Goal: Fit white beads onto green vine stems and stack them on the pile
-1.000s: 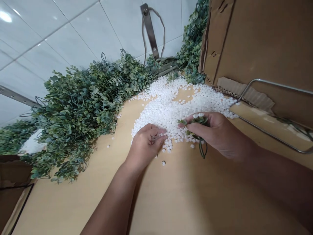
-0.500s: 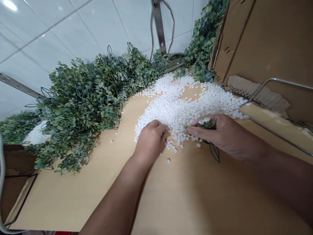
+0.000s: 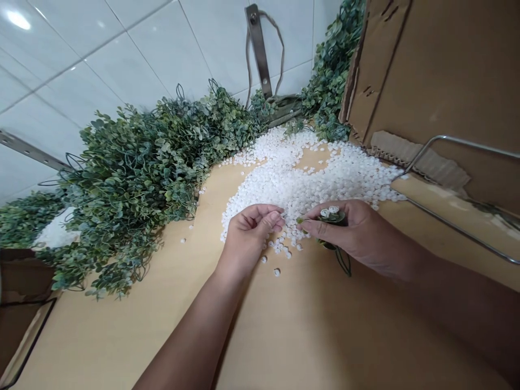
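My right hand (image 3: 353, 233) is closed on a sprig of artificial greenery (image 3: 336, 218). Small white round pieces sit on the sprig's leaves, and a dark green stem loop (image 3: 344, 262) hangs below my fingers. To its left, my left hand (image 3: 254, 227) has thumb and forefinger pinched together at the front edge of the pile of small white pieces (image 3: 268, 187). What that pinch holds, if anything, is too small to make out. The two hands are apart, with a narrow gap between their fingertips.
A large heap of artificial green foliage (image 3: 142, 162) lies left along the tiled wall (image 3: 162, 49). An open cardboard box (image 3: 447, 81) with a bent metal rod (image 3: 467, 140) stands right. Loose white pieces dot the wooden tabletop (image 3: 170, 325). More foliage (image 3: 333, 70) leans at the back.
My left hand has turned and lifted from the pile's edge, its thumb and forefinger now showing pinched. My right hand with the sprig has shifted slightly left. The view has moved a little.
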{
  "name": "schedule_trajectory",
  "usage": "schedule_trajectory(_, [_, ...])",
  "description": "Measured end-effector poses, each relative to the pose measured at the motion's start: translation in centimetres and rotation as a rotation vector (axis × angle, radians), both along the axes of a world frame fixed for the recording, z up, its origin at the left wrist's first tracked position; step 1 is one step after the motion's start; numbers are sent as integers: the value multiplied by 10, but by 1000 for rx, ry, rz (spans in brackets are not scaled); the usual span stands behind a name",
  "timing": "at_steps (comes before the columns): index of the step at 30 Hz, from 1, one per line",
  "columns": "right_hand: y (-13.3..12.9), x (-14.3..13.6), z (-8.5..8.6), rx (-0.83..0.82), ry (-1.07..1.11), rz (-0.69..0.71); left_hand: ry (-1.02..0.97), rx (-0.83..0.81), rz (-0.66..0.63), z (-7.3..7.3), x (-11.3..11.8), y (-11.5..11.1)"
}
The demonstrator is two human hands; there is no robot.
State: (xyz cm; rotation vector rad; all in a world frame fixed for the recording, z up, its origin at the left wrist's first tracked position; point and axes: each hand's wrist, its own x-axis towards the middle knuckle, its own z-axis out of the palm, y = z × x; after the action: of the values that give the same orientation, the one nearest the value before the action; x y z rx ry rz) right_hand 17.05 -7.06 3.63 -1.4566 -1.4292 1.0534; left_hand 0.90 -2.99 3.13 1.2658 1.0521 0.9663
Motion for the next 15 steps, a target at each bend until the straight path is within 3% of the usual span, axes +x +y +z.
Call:
schedule_trajectory(3, [0, -2, -2, -2, 38, 20, -109, -141, -42, 2, 4, -5])
schedule_trajectory(7, [-1, -2, -5, 36, 65, 50, -147, -212, -40, 3, 8, -6])
schedule_trajectory(15, [0, -2, -3, -42, 74, 75, -152, -185, -49, 0, 9, -7])
